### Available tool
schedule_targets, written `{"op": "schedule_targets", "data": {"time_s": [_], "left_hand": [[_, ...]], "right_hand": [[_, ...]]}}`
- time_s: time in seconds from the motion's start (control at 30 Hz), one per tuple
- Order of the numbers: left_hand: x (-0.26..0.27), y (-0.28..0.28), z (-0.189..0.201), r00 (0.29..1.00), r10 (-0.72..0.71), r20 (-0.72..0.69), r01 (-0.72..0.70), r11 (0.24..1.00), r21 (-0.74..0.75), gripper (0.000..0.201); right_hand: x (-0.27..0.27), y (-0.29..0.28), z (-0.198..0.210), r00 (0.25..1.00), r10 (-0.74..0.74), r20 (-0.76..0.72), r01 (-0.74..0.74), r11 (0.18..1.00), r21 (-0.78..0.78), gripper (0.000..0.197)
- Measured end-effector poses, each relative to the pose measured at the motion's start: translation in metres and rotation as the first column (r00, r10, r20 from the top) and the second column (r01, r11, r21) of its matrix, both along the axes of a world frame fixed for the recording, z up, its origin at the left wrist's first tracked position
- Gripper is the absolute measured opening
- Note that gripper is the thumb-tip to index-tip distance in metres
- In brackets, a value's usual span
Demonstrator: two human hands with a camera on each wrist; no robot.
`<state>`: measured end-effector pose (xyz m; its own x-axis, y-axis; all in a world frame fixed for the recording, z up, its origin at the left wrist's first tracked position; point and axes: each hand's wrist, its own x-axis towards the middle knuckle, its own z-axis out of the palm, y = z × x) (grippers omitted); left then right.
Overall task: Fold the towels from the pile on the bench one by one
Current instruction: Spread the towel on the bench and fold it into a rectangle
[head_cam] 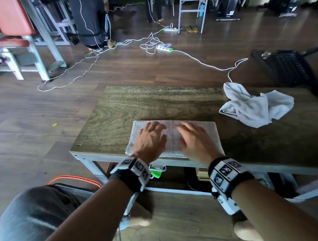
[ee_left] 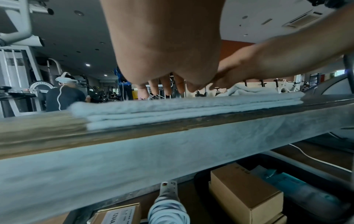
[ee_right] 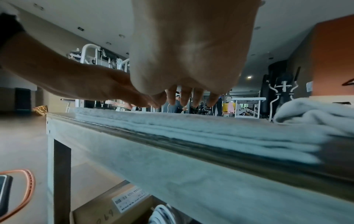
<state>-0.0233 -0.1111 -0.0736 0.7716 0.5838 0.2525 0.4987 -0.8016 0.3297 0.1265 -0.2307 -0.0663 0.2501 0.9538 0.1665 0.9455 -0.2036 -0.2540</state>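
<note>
Bench edge point(head_cam: 83, 155): nearest, under both wrists; towel's near hem lined up along it, likely so the fold sits square and within easy reach.

Left hand point(head_cam: 149, 138): palm down on the towel's left half, fingers straight and a little spread, gripping nothing; judged a flattening press, so the layers stay stacked.

Right hand point(head_cam: 195, 139): palm down on the right half, fingers straight and spread, gripping nothing; just beside the left hand, not touching it, so the pressure covers the whole width.

Fingertips: from the left wrist view, tips point(ee_left: 165, 89) pointing down toward the top layer; contact of every tip hard to tell, blurred.

Towel point(head_cam: 173, 138): folded, flat, right under both palms; several layers showing at the near edge in the right wrist view point(ee_right: 229, 136); far hem just past the fingertips. Looks folded already, with only smoothing left.

Bare bench top point(head_cam: 154, 102): beyond the fingertips, free space, likely where the finished towel could go.

Pile point(head_cam: 253, 106): crumpled white cloth, well right of the right hand's fingers and farther back; apart from the folded towel, so done and undone stay separate. Whether one towel or more, cannot tell.

Next, as a guess: lift off, set this towel aside, reach right for the pile.

Risk: sliding palms could drag the top layer askew.
</note>
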Motion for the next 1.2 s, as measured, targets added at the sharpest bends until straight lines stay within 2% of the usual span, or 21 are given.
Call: {"op": "schedule_targets", "data": {"time_s": [0.1,0.13,0.2,0.27,0.37,0.73,0.97,1.2], "left_hand": [[0.022,-0.009,-0.011,0.989,-0.019,-0.147,0.006,0.996,-0.093,0.052],[0.023,-0.009,-0.018,0.981,-0.010,-0.193,-0.008,0.996,-0.092,0.055],[0.020,-0.007,-0.028,0.970,0.005,-0.244,-0.018,0.998,-0.054,0.057],[0.018,-0.002,-0.032,0.970,0.012,-0.244,-0.024,0.999,-0.046,0.058],[0.013,0.006,-0.032,0.967,0.040,-0.253,-0.059,0.996,-0.068,0.062],[-0.004,0.010,-0.029,0.958,0.152,-0.243,-0.182,0.977,-0.110,0.075],[-0.011,0.009,-0.024,0.935,0.218,-0.281,-0.248,0.966,-0.074,0.080],[-0.026,0.014,-0.021,0.932,0.231,-0.278,-0.267,0.959,-0.097,0.080]], "right_hand": [[-0.008,0.019,-0.016,0.993,-0.041,-0.106,0.023,0.985,-0.169,0.064],[-0.008,0.019,-0.024,0.994,-0.061,-0.092,0.043,0.981,-0.189,0.068],[-0.004,0.012,-0.036,0.996,-0.085,0.003,0.085,0.988,-0.133,0.072],[0.000,0.008,-0.038,0.994,-0.107,0.035,0.110,0.989,-0.096,0.069],[0.002,0.007,-0.034,0.992,-0.128,0.001,0.127,0.983,-0.133,0.073],[0.014,-0.005,-0.039,0.965,-0.260,0.022,0.260,0.954,-0.150,0.079],[0.021,-0.014,-0.033,0.953,-0.299,0.050,0.303,0.934,-0.189,0.082],[0.033,-0.026,-0.031,0.934,-0.356,-0.044,0.335,0.909,-0.248,0.084]]}}
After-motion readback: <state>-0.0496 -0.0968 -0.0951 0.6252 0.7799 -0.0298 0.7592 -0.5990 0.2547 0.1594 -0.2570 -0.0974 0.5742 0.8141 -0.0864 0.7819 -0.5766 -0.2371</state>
